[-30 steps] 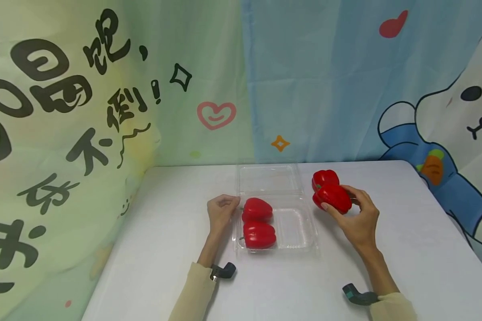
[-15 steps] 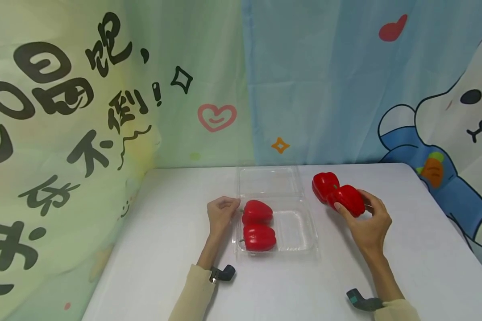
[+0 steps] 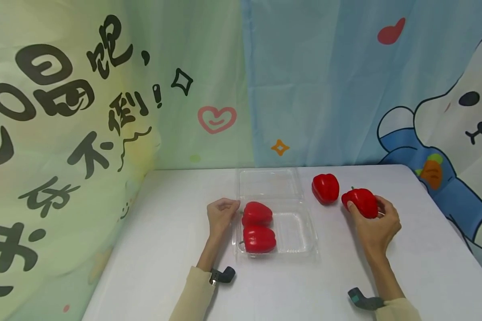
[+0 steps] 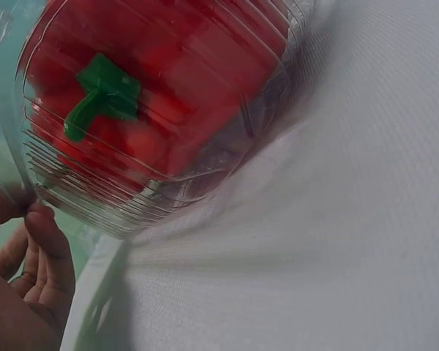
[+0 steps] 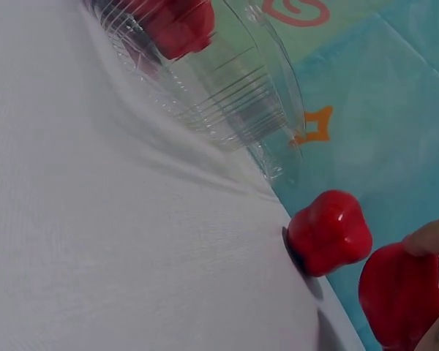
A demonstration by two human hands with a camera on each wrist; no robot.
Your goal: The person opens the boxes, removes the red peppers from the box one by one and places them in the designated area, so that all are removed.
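Observation:
A clear plastic clamshell box [image 3: 295,227] lies with its lid folded back, two red bell peppers [image 3: 259,239] side by side in its left half. My left hand [image 3: 221,216] pinches the box's left rim between thumb and fingertips, as the left wrist view also shows. One pepper's green stem [image 4: 106,99] shows through the ribbed wall there. Right of the box, my right hand [image 3: 379,225] grips another red bell pepper [image 3: 360,202] between thumb and fingers. A further red bell pepper [image 3: 326,188] sits by itself on the table, between the box and that hand.
The white table [image 3: 289,290] ends at the back against a printed curtain [image 3: 325,89]. The raised clear lid [image 3: 269,183] of the box lies toward that back edge. A dark wrist camera [image 3: 363,299] juts inward from the right forearm.
My right hand has moved right with its pepper, away from the single pepper, so a gap now shows between the two. My left hand stays at the box rim.

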